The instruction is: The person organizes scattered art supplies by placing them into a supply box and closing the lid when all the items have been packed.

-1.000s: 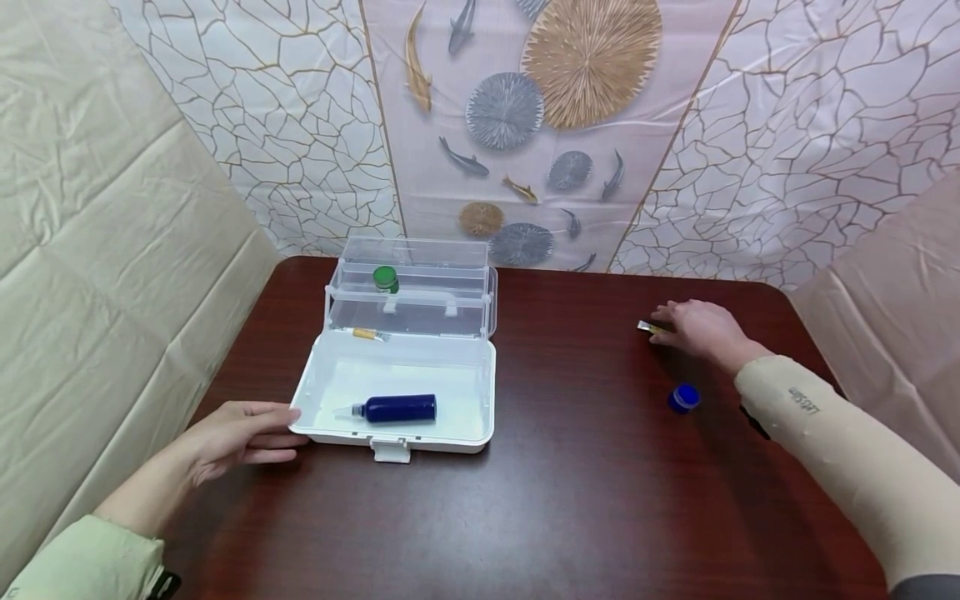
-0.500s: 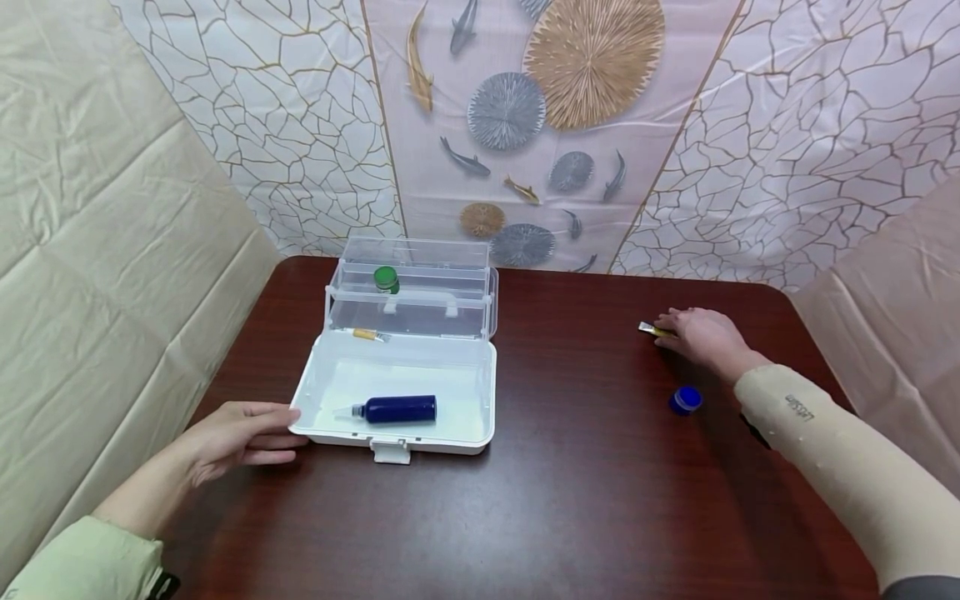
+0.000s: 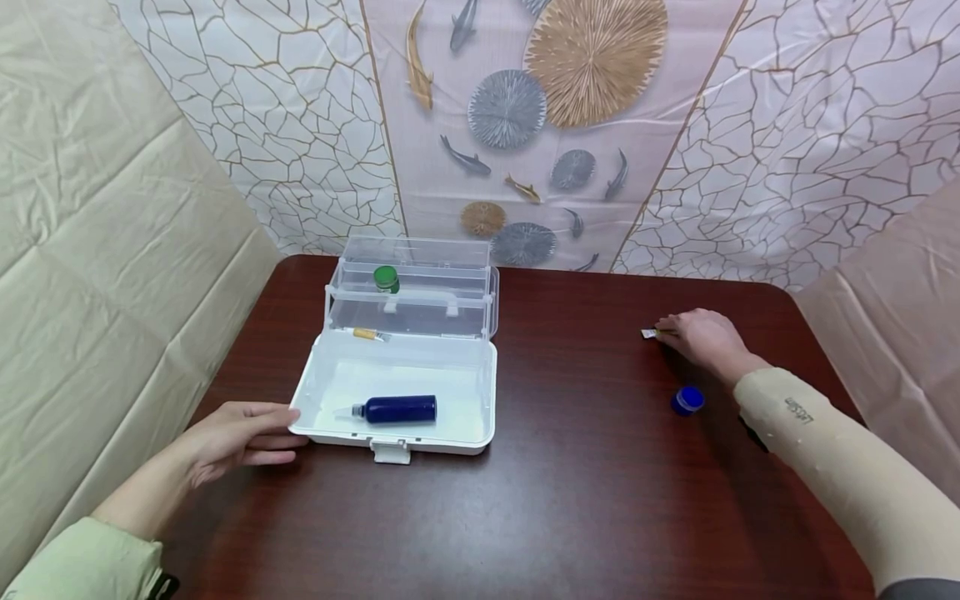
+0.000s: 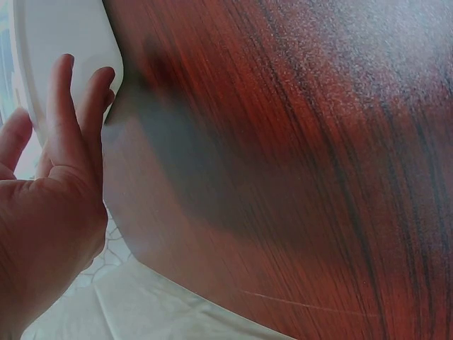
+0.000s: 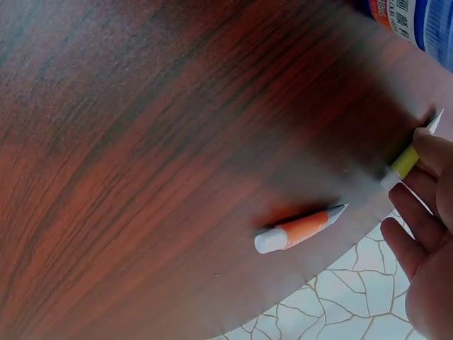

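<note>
My right hand (image 3: 705,337) pinches a small yellow paint tube (image 5: 405,161) with a white cap between thumb and fingers, low over the right of the table. An orange paint tube (image 5: 304,229) lies near that hand in the right wrist view; the hand hides it in the head view. My left hand (image 3: 243,437) rests with extended fingers against the front left corner of a white storage box (image 3: 315,435). Inside the box lies a dark blue bottle (image 3: 401,409) with a clear nozzle. A green jar (image 3: 386,279) and another orange tube (image 3: 365,334) sit in its raised clear trays.
A blue paint jar (image 3: 687,401) stands on the dark red table (image 3: 570,467), close to the right forearm. The box's clear lid (image 3: 491,321) is folded back behind its base. Patterned cloth (image 3: 322,125) hangs behind the table.
My right hand has shifted slightly toward me, and its fingers have closed on the yellow tube, which has turned. The left hand and the box stay where they were.
</note>
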`<state>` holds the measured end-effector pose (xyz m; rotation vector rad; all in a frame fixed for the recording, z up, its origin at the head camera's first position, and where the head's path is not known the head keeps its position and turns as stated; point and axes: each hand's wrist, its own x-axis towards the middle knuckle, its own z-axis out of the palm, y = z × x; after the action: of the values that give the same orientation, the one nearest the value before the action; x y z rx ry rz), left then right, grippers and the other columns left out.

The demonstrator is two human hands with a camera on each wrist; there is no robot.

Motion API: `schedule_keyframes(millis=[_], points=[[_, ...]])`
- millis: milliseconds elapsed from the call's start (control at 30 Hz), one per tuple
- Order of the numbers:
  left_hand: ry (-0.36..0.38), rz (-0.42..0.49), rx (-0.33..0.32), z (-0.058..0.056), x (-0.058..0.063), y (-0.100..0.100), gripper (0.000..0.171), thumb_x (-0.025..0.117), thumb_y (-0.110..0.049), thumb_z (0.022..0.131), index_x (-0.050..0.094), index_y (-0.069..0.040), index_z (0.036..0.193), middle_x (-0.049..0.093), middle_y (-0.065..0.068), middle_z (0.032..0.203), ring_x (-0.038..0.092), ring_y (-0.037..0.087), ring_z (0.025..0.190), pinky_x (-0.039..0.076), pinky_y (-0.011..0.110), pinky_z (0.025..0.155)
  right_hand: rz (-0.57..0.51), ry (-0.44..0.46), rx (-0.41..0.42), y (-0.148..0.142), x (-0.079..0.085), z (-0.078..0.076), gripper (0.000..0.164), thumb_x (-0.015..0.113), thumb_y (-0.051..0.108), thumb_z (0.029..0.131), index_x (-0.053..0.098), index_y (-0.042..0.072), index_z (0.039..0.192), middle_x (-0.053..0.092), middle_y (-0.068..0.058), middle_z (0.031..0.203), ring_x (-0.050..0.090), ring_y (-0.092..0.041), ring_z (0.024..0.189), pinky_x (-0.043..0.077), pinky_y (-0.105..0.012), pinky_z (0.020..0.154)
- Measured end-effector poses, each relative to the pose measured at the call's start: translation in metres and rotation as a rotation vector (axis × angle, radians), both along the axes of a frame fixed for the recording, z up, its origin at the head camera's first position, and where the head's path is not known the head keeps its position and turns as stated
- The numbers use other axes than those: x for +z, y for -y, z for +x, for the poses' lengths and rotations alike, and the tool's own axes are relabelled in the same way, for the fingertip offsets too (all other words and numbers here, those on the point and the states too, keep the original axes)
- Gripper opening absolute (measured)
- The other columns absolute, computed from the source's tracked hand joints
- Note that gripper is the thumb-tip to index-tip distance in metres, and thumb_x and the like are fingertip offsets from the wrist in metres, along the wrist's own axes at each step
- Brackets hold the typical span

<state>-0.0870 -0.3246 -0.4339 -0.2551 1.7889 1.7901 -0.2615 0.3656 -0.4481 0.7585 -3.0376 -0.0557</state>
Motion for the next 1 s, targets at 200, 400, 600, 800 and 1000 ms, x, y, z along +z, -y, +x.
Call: schedule_keyframes(millis=[200, 400, 600, 800, 1000], points=[[-0.002, 0.004, 0.003, 0.0001, -0.0010, 0.0008, 0.046, 0.063, -0.015, 0.110, 0.050, 0.014, 0.143, 0.076, 0.006, 0.116, 0.077, 0.023, 0.107, 0.066, 0.047, 0.096, -0.017, -0.012, -0.007, 0.0019, -0.0002, 0.0001, 0.019, 0.078, 0.014, 0.098, 0.082, 0.000, 0.111, 0.078, -0.022, 0.111, 0.075, -0.041, 0.097, 0.064, -0.058, 0.082], [-0.003, 0.006, 0.000, 0.0001, -0.0010, 0.0007, 0.047, 0.063, -0.014, 0.110, 0.049, 0.015, 0.144, 0.076, 0.006, 0.116, 0.077, 0.023, 0.107, 0.065, 0.047, 0.096, -0.026, 0.011, -0.031, 0.0053, 0.0008, -0.0006, 0.018, 0.078, 0.015, 0.097, 0.082, 0.001, 0.108, 0.079, -0.019, 0.105, 0.076, -0.037, 0.090, 0.065, -0.056, 0.075], [-0.010, 0.002, -0.006, -0.0010, -0.0008, -0.0003, 0.049, 0.063, -0.015, 0.110, 0.048, 0.016, 0.145, 0.076, 0.006, 0.117, 0.076, 0.023, 0.108, 0.066, 0.047, 0.096, -0.047, 0.024, -0.029, 0.0013, 0.0017, 0.0016, 0.018, 0.078, 0.015, 0.097, 0.082, 0.001, 0.108, 0.079, -0.019, 0.103, 0.075, -0.039, 0.090, 0.064, -0.057, 0.075], [-0.009, 0.000, -0.009, -0.0010, -0.0014, 0.0008, 0.051, 0.062, -0.014, 0.110, 0.045, 0.018, 0.147, 0.076, 0.006, 0.117, 0.076, 0.024, 0.108, 0.066, 0.047, 0.096, -0.046, 0.032, -0.041, -0.0025, 0.0011, 0.0029, 0.025, 0.078, 0.016, 0.098, 0.079, -0.002, 0.115, 0.077, -0.024, 0.113, 0.074, -0.044, 0.099, 0.063, -0.062, 0.082], [-0.006, 0.001, -0.001, -0.0007, -0.0021, 0.0006, 0.053, 0.062, -0.014, 0.110, 0.043, 0.018, 0.147, 0.076, 0.006, 0.117, 0.076, 0.023, 0.108, 0.065, 0.049, 0.097, -0.046, 0.012, -0.035, -0.0021, -0.0009, 0.0027, 0.020, 0.078, 0.012, 0.098, 0.080, -0.003, 0.111, 0.077, -0.025, 0.113, 0.074, -0.044, 0.100, 0.063, -0.061, 0.084]])
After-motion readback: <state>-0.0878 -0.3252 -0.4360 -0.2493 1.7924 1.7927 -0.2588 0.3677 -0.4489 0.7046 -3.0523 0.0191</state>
